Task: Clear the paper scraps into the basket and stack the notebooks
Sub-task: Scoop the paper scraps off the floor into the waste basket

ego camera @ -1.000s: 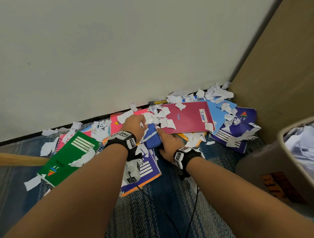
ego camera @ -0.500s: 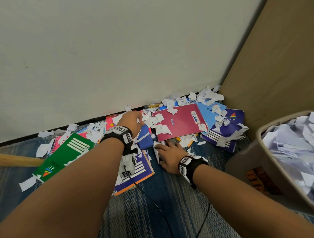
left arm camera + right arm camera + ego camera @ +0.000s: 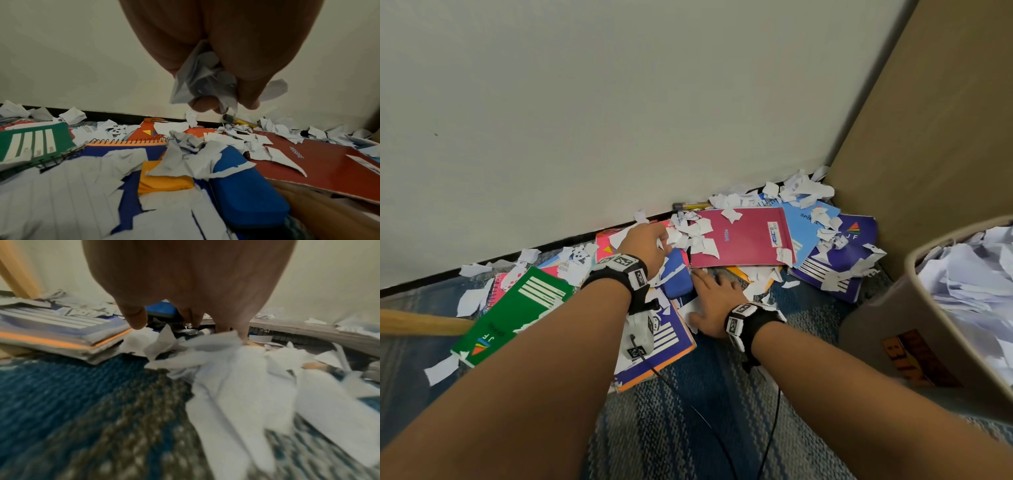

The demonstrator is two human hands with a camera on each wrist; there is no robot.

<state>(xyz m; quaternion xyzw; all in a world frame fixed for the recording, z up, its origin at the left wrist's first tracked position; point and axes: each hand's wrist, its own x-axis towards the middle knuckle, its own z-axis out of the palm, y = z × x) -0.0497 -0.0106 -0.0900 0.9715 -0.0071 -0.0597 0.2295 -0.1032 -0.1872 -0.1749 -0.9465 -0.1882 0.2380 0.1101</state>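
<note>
A person's left hand (image 3: 645,245) pinches a wad of torn paper scraps (image 3: 205,81) above the littered carpet (image 3: 671,428), near the baseboard. The right hand (image 3: 714,301) lies flat on the carpet w/ fingers spread over loose scraps (image 3: 236,378), just beside a blue case (image 3: 678,281). Notebooks lie unstacked along the wall: a green one (image 3: 517,311) at left, a maroon one (image 3: 743,238) in the middle, light-blue (image 3: 808,226) & purple (image 3: 835,260) ones toward the corner. The basket (image 3: 893,329) stands at the carpet's right edge, scraps already heaped inside.
</note>
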